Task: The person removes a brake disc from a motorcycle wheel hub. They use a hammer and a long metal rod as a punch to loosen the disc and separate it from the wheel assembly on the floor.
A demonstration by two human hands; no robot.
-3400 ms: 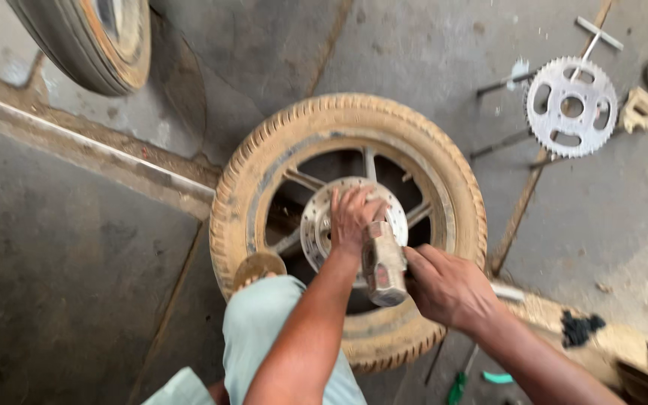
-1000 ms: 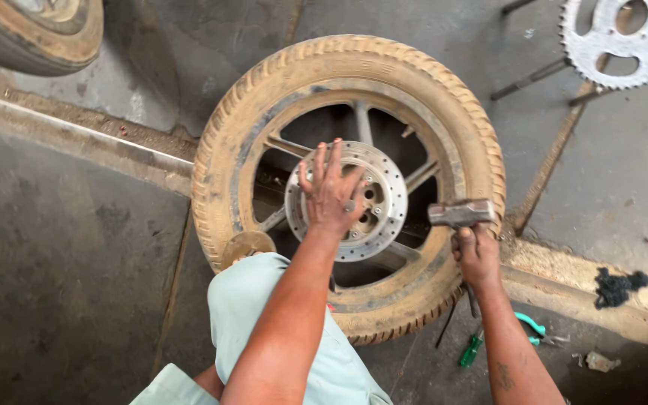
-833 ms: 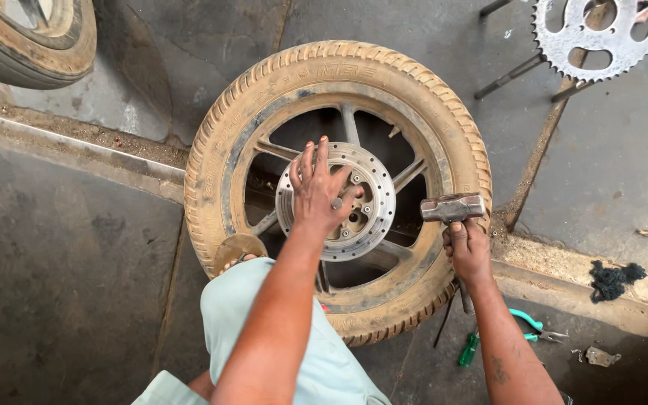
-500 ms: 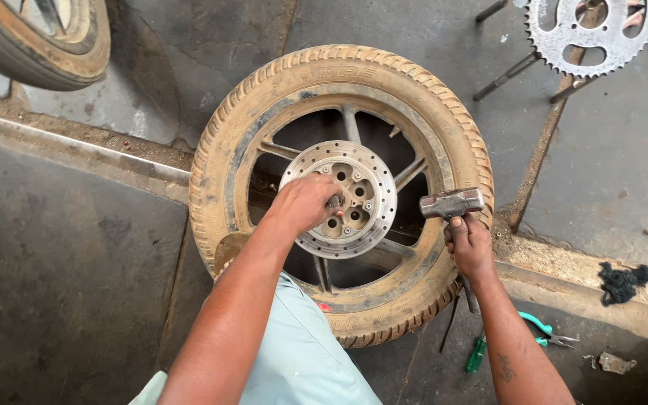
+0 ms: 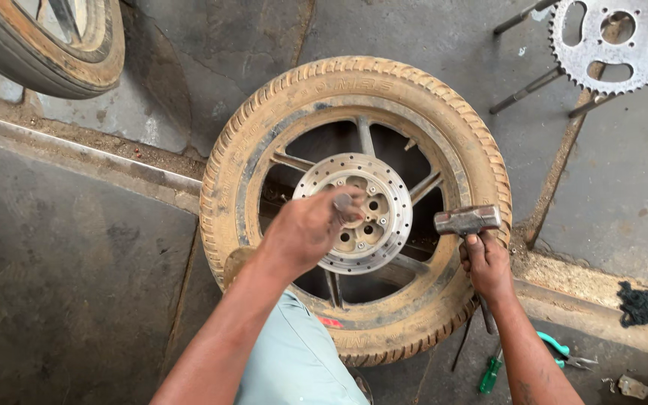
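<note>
My left hand is closed around a short metal rod, holding its tip over the hub at the middle of the brake disc; I cannot tell whether the tip is touching the hub. My right hand is clamped on the handle of a hammer, whose steel head sits just above my knuckles and over the right side of the tyre. The two hands are apart, the hammer head just to the right of the disc and the rod.

The disc is a pale drilled ring bolted to the spoked wheel, which lies flat on the floor right in front of me, under both hands. Its tyre is dusty tan, with ribbed tread round the edge. On the near sidewall, close to my pale green trouser leg, there is a small red rectangular mark; the raised moulding on the far sidewall is too worn to make out.

By my right forearm a green-handled screwdriver lies on the concrete, beside pliers with teal grips. Further right is a dark rag. At the top right lies a toothed sprocket with thin metal rods near it, well away from my hands. A second tyre lies at the top left corner.
</note>
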